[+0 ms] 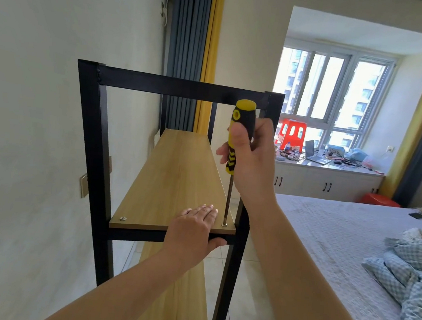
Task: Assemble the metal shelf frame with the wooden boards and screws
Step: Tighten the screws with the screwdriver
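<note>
Screwdriver [237, 139] upright in right hand [250, 160], fingers wrapped round handle — tip on screw [224, 224] at board's [175, 179] near-right corner; left hand [193, 232] flat, thumb hooked under — keep shaft vertical.

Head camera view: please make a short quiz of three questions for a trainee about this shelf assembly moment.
1. True or false: the left hand lies with straight fingers on the wooden board, thumb under its front edge.
2. What does the right hand hold? A) a hammer B) a screwdriver C) a drill
3. Fill in: the tool's tip stands on the screw at the board's near ____ corner.

Key
1. True.
2. B: the yellow and black screwdriver, held upright.
3. Right. Another screw sits at the near left corner, inside the black metal frame.
</note>
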